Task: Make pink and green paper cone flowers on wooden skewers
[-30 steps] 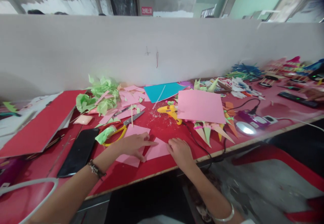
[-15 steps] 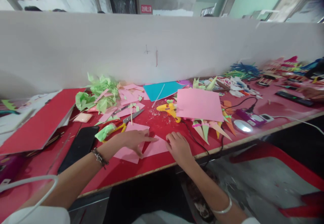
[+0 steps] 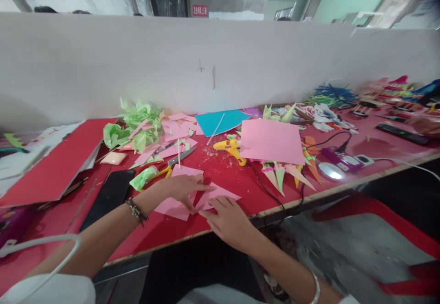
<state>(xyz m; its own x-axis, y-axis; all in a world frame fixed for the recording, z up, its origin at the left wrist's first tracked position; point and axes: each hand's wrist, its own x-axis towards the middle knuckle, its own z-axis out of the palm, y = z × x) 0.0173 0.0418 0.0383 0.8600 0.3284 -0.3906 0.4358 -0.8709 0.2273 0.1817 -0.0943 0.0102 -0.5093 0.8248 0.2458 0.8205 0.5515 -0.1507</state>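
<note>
Near the table's front edge, my left hand (image 3: 182, 188) lies on pink paper with its index finger and thumb spread apart. One pink sheet (image 3: 173, 209) extends beneath that hand. A smaller folded-looking pink piece (image 3: 225, 191) lies to its right, between the two hands. My right hand (image 3: 228, 221) rests on this piece, fingers stretched out, its fingertips close to my left thumb. Neither hand grips anything. Beside my left hand are scissors with yellow handles (image 3: 158, 174) and a crumpled light green paper piece (image 3: 142, 178).
A yellow glue gun (image 3: 227, 145) sits behind the hands, next to a pink sheet (image 3: 271, 141) over paper cones. A black phone (image 3: 108, 196) lies left, near red card (image 3: 58, 162). Right are a purple power socket (image 3: 342, 160) and another person's hand (image 3: 424, 125).
My right hand has moved left and toward the front edge across the small pink piece, to near my left thumb. My left hand stays in nearly the same place.
</note>
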